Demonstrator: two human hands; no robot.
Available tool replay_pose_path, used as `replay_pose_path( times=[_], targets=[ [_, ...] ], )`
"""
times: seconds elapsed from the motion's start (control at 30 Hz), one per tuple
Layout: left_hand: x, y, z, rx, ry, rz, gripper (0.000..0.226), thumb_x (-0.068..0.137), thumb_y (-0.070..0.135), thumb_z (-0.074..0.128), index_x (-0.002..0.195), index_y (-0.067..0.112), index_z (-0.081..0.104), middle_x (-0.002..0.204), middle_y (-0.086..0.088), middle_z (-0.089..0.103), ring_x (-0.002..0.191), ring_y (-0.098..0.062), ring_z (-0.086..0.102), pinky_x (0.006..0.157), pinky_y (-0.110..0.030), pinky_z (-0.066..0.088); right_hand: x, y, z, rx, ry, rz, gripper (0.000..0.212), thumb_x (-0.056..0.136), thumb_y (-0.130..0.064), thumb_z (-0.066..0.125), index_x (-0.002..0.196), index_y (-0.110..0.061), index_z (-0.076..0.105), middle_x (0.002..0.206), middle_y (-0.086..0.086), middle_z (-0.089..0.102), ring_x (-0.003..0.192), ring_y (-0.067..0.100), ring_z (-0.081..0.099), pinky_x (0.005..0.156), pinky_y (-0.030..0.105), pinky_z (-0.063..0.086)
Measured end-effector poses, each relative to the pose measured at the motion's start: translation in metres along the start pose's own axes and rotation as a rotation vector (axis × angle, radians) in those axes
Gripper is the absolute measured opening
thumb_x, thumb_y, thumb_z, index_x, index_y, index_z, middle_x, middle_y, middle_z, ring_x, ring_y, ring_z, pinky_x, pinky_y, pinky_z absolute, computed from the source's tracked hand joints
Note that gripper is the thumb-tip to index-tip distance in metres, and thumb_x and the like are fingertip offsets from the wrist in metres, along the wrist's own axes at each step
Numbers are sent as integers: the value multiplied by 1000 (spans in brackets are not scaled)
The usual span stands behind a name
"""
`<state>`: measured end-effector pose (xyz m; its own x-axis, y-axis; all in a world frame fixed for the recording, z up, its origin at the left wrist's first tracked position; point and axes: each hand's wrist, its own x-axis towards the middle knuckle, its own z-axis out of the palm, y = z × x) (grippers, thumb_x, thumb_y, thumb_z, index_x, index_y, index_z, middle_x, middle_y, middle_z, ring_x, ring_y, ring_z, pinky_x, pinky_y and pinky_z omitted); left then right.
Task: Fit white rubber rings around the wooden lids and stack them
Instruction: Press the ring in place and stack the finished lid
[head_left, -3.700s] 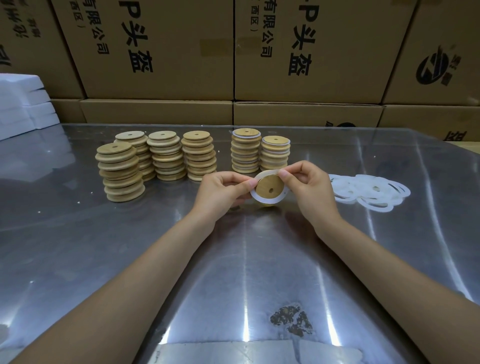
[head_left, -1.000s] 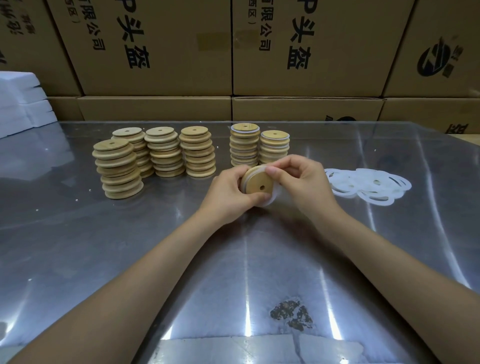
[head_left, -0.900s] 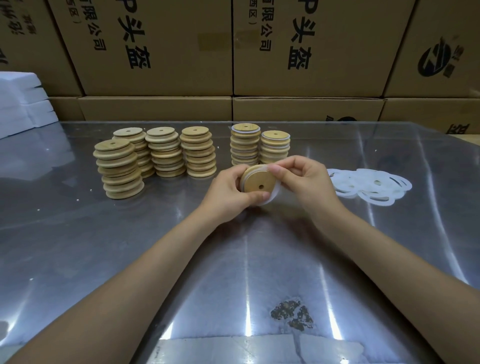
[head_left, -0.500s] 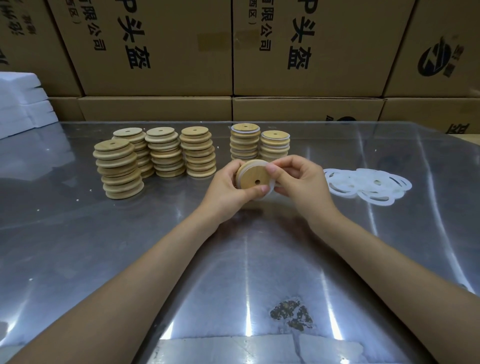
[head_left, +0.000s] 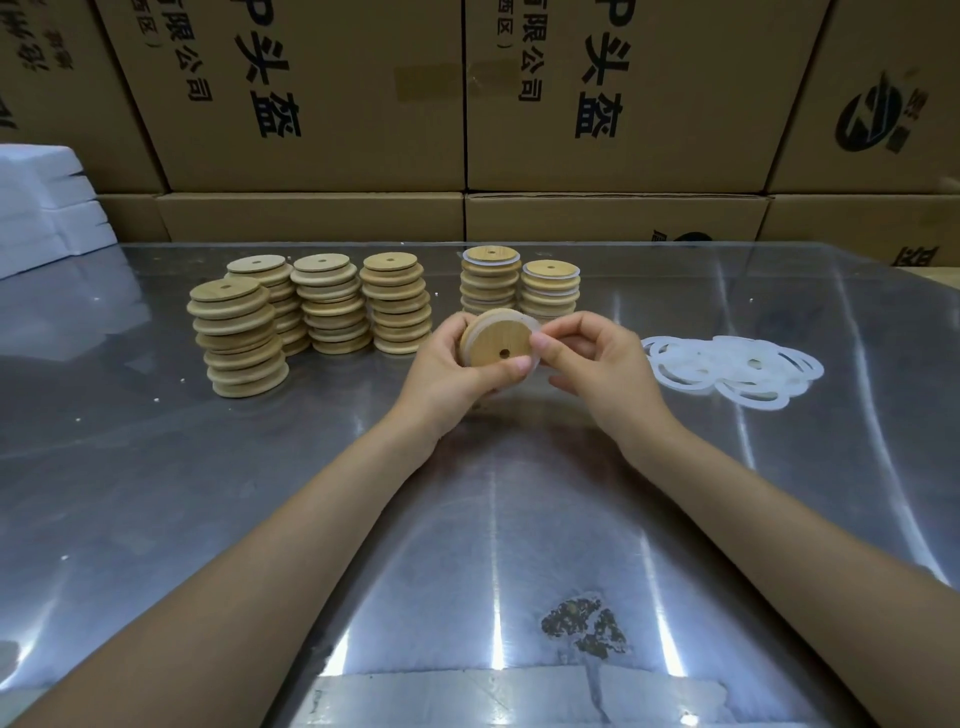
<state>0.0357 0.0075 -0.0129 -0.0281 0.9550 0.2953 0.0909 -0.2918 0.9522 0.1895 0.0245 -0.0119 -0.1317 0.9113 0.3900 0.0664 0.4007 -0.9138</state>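
A round wooden lid (head_left: 496, 343) with a small centre hole is held upright above the table, a white rubber ring (head_left: 531, 332) showing around its right rim. My left hand (head_left: 452, 371) grips the lid from the left and below. My right hand (head_left: 592, 364) pinches the ring at the lid's right edge with thumb and forefinger. Several stacks of bare lids (head_left: 236, 338) stand to the left. Two stacks of ringed lids (head_left: 491, 280) stand just behind my hands. A loose pile of white rings (head_left: 732, 369) lies to the right.
The shiny metal table (head_left: 493, 519) has a dark worn patch (head_left: 582, 623) near its front edge. Cardboard boxes (head_left: 311, 104) form a wall along the far edge. White foam blocks (head_left: 47, 208) sit at the back left.
The ring has gone from lying loosely over the lid's face to sitting round its rim. The lid has turned and lifted slightly in my hands. My right fingers have shifted to the right edge.
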Motion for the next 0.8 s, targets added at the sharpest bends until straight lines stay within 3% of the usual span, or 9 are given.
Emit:
replay_pose_path(
  times=[0.13,0.23,0.37,0.47,0.63,0.8],
  targets=[
    [2,-2,1,458,15,205,25,71,25,82,89,22,64,74,9,62,63,-1,53,56,-16,42,1,2,1,-166,21,-157,22,85,-8,68,74,-26,61,77,-6,69,76,6,66,73,26,51],
    [3,-3,-1,381,5,170,25,71,19,83,89,18,65,74,5,63,66,-5,55,60,-22,44,2,1,-1,-208,32,-162,23,84,-10,68,71,-28,61,79,-3,72,80,13,69,80,37,54],
    [3,-3,1,207,-43,106,26,72,12,81,88,23,63,74,10,62,64,4,55,60,-14,44,4,0,-2,-117,41,-83,22,85,-8,67,70,-24,61,75,0,71,77,17,67,84,46,52],
    [2,-5,3,114,-46,71,26,73,8,79,86,23,63,74,9,62,66,2,56,62,-16,47,5,-1,-2,-75,6,-73,19,85,-7,67,72,-21,63,74,0,70,74,13,65,83,43,52],
    [1,-2,2,-21,-4,12,23,75,7,77,89,18,62,71,7,61,65,-4,56,58,-19,47,4,0,-1,-129,-20,-134,14,86,-17,68,76,-26,64,70,-13,68,66,-3,61,67,20,45],
    [1,-1,1,-79,-28,-19,24,77,4,74,93,16,61,74,4,61,67,-7,56,56,-18,48,5,2,-1,-150,11,-139,17,87,-16,67,75,-26,64,71,-9,68,70,4,62,71,27,49]
  ],
)
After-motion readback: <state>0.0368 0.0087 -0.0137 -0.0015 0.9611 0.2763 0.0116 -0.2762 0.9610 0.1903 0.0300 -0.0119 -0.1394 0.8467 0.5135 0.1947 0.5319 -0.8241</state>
